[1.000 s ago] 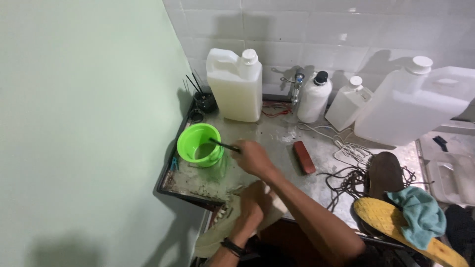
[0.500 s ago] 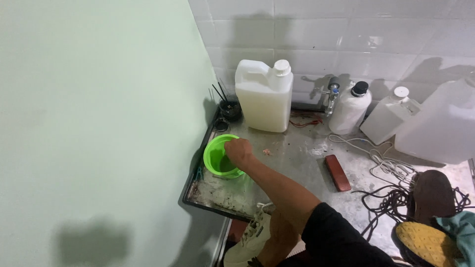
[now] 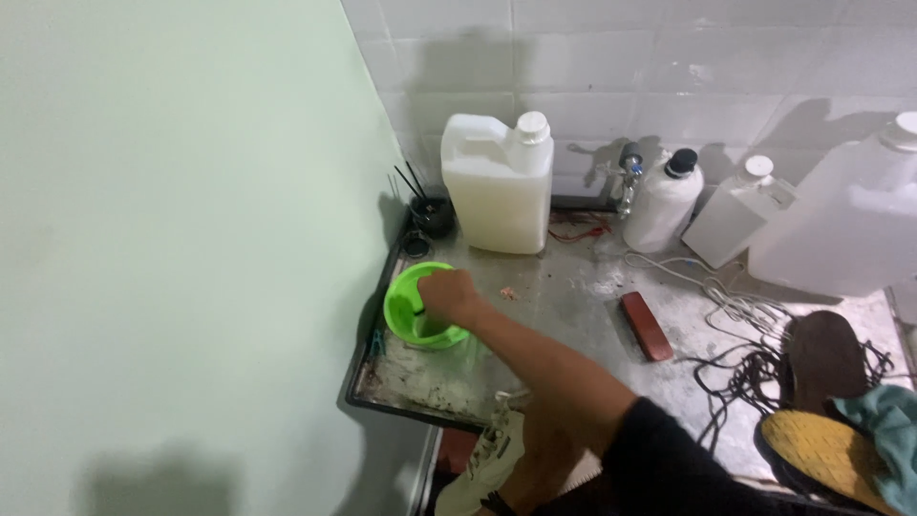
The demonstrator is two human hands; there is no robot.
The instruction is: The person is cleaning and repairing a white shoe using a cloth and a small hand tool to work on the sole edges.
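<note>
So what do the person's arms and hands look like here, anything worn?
The right hand is bare, with no glove or ring visible. The forearm is bare up to a short black sleeve. A dark band shows at the lower wrist, whose hand is hidden.

Steel tray (image 3: pixel 573 315): green cup (image 3: pixel 413 311), jugs (image 3: pixel 497 186), red block (image 3: pixel 646 326), cables (image 3: pixel 740 358).

Single head-worn view, looking steeply down from above, facing the tiled wall (image 3: pixel 669 57) at 12 o'clock, metal counter (image 3: pixel 573 315) mid-frame at moderate range, green wall (image 3: pixel 172 239) filling 9 o'clock
</note>
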